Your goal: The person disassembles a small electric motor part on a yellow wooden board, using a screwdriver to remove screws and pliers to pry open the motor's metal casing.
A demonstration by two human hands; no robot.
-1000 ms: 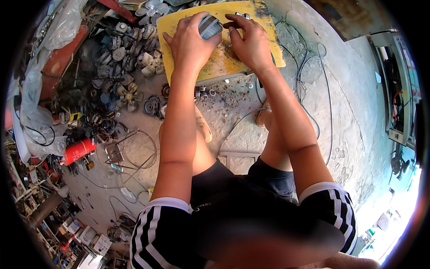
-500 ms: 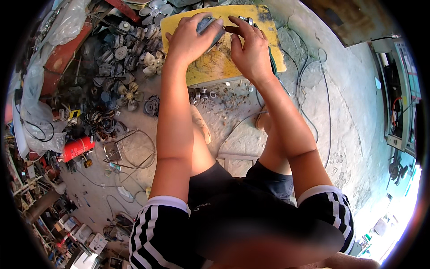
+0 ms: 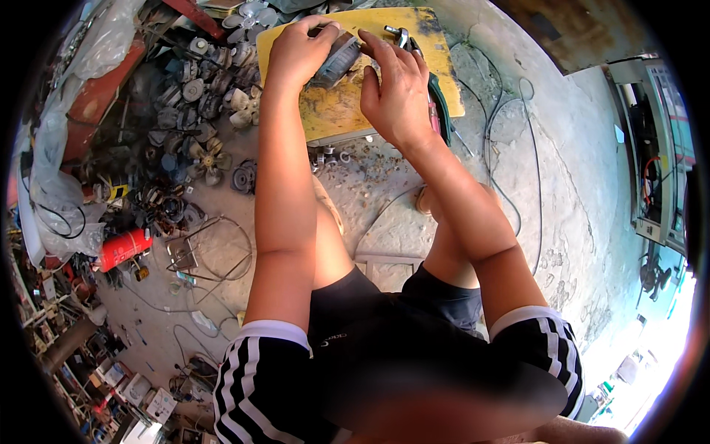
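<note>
At the upper centre of the frame, your left hand (image 3: 302, 55) keeps its grip curled around a dark grey ribbed block (image 3: 340, 61) over the scuffed yellow rectangular desk (image 3: 333, 118). Your right hand (image 3: 397, 92), just right, has its grip half-curled; whether it holds anything, I cannot tell.

The motor part (image 3: 337, 64) is dull grey with a brownish band, set against a yellow tabletop (image 3: 333, 118) blotched with black. A dark green cable (image 3: 443, 107) runs along it. The black sleeves (image 3: 255, 377) bear white stripes and white cuffs (image 3: 277, 331); the shorts (image 3: 342, 297) are black, the cylinder (image 3: 124, 249) bright red, the floor (image 3: 562, 170) pale grey.
</note>
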